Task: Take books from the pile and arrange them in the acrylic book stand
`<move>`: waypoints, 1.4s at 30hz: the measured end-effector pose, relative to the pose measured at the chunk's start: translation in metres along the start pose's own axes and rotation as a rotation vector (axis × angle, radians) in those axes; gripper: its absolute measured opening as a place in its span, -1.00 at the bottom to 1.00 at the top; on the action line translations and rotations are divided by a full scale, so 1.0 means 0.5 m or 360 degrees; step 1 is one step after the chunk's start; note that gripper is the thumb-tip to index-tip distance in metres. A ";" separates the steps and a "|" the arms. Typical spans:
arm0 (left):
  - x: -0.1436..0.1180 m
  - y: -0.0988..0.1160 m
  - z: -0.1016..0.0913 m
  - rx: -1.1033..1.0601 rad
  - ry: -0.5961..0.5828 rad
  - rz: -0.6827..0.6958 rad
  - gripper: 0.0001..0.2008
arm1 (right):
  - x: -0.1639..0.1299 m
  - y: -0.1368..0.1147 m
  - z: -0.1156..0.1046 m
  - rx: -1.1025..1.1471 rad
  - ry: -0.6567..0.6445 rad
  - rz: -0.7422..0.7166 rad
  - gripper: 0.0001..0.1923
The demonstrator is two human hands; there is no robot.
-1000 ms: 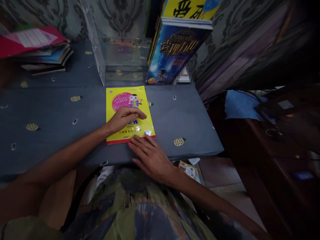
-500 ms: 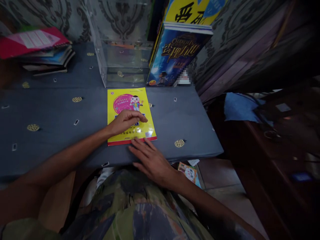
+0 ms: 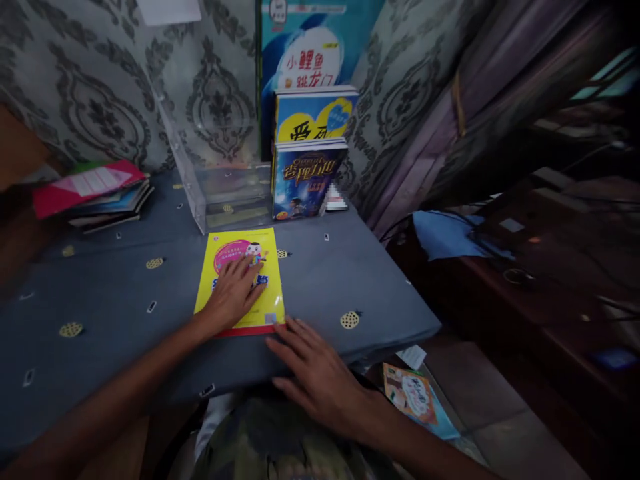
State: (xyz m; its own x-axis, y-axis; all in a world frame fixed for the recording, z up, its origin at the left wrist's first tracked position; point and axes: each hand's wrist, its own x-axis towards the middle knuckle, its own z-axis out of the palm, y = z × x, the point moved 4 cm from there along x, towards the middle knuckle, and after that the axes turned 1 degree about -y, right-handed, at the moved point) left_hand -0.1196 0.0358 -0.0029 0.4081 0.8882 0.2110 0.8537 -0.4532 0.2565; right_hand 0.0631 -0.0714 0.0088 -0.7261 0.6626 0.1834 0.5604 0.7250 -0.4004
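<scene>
- Two bare hands of one person in a dark green patterned garment (image 3: 280, 440) are at a surface (image 3: 385, 293) covered in blue-grey cloth printed with yellow pineapples.
- On that surface, in front of the person, a thin yellow booklet (image 3: 270, 293) with a pink circle, a cartoon figure and a red lower border lies flat.
- I see the left hand (image 3: 233, 290) palm down across the booklet's middle, its grip spread, fingers pointing away from the person.
- At the booklet's lower right corner is the right hand (image 3: 315, 373), grip also spread; whether its fingertips touch the cover I cannot tell.
- Just beyond the booklet stands a clear plastic rack (image 3: 196, 207).
- At the rack's right end, three books stand upright in steps: a dark blue one (image 3: 305, 180) in front, a yellow-and-blue one (image 3: 313, 120) behind, and a tall teal one (image 3: 325, 40) at the back.
- Toward the far left, a bright pink folder (image 3: 93, 190) tops a loose pile of books (image 3: 113, 217).
- Below the surface's near right edge lies an orange-and-blue booklet (image 3: 415, 397).
</scene>
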 end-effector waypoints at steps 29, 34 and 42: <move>0.070 0.015 0.023 0.0460 -0.0135 0.0039 -0.48 | 0.288 0.309 -0.052 0.0747 0.0750 0.0405 -0.73; 0.069 -0.003 0.022 0.0395 -0.0181 0.0234 -0.49 | 0.274 0.314 -0.054 0.0799 0.0692 0.0380 -0.72; 0.087 0.032 0.003 0.0408 -0.0097 0.0030 -0.62 | 0.272 0.331 -0.060 0.1023 0.0632 0.0395 -0.73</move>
State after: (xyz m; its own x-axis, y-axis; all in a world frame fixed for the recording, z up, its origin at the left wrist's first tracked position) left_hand -0.0877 0.0673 0.0088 0.4369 0.8862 0.1542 0.8966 -0.4428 0.0043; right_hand 0.0690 0.1444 -0.0054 -0.3461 0.8957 0.2790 0.2598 0.3773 -0.8889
